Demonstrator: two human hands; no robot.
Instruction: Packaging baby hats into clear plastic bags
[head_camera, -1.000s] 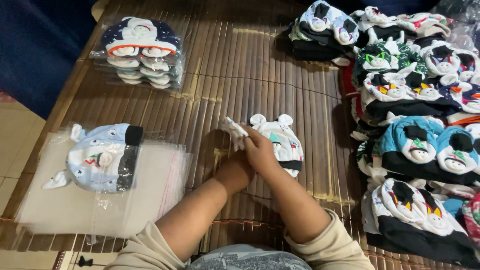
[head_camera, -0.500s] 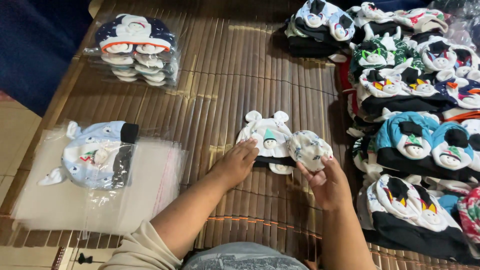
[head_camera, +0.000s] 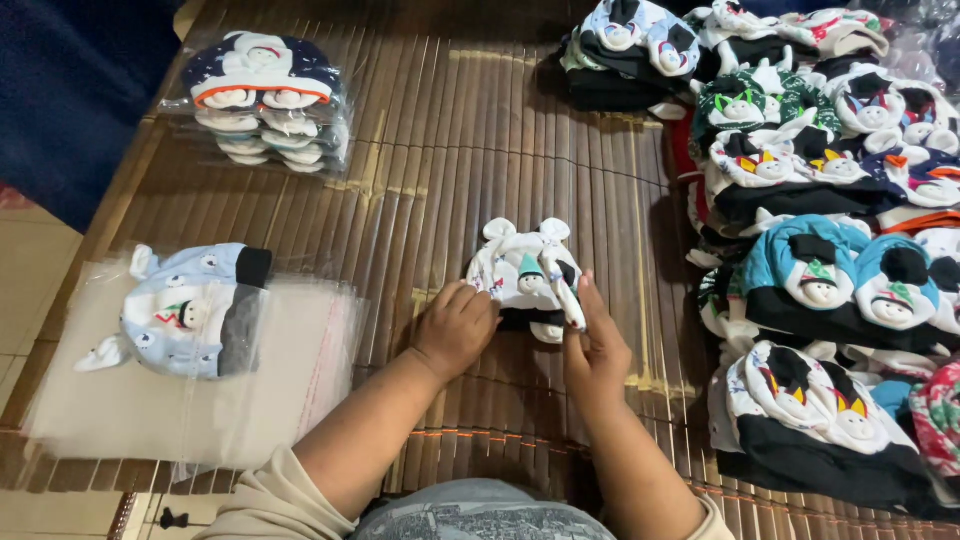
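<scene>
We are looking down at a brown slatted bamboo mat (head_camera: 480, 130) that is covering the work surface, with pale floor tiles (head_camera: 30, 260) showing past its left edge and a dark blue cloth (head_camera: 70, 90) lying at the upper left. A wrapped stack of caps (head_camera: 265, 100) is sitting at the top left of the mat. A light blue cap (head_camera: 185, 312) is lying on a pile of clear plastic bags (head_camera: 180, 400) at the left. Heaps of small animal-faced caps (head_camera: 820, 200) are crowding the right side.

We are holding both forearms forward from the bottom edge. Our left hand (head_camera: 455, 328) is lying knuckles up, its fingers curled against the left edge of the white cap (head_camera: 525, 275) and pressing on it. Our right hand (head_camera: 597, 345) is standing on edge beside the cap, its fingers pinching the cap's right side between thumb and fingertips. The white cap is resting on the mat at the centre, between the two hands, ears pointing away from us.

Half a second ago our right hand was cupping a second pale piece off to the right, apart from the cap; now that piece is lying against the cap and the hands are sitting closer together.
</scene>
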